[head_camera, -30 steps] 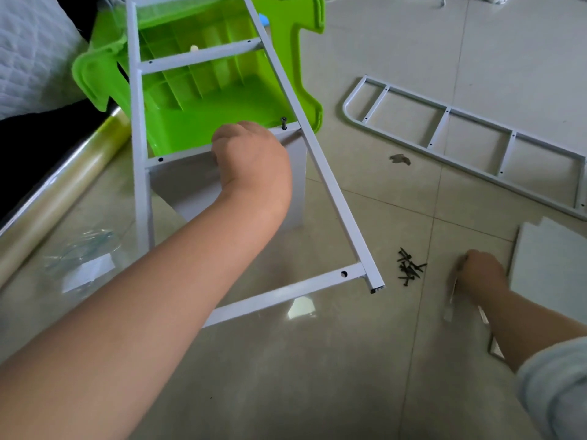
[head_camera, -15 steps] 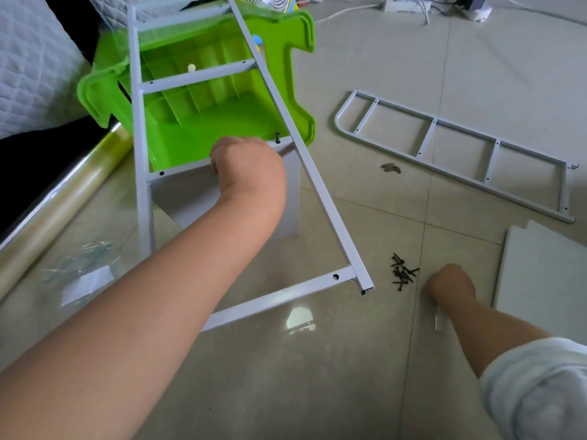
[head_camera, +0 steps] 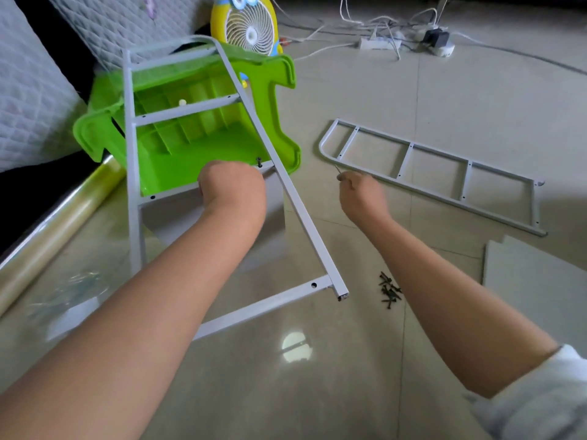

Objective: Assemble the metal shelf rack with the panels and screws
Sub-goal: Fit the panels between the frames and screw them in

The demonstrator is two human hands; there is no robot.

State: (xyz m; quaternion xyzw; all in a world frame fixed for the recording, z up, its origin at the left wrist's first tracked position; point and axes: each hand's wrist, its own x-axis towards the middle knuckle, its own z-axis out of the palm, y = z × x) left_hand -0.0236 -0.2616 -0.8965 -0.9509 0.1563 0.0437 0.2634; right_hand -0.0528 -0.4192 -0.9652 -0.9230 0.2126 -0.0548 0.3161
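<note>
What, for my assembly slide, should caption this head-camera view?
Left hand grips a white metal ladder-shaped frame lying over a green plastic stool; right hand holds a thin metal tool beside it.

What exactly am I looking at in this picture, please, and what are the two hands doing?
There is no machine here: a person wears a camera on the head, looking down at their own hands. The left hand grips a crossbar of a white metal side frame, with a green plastic stool behind it. The right hand pinches a thin tool, too small to name. On the tiled floor lie a second side frame, a pile of dark screws and white panels.
</note>
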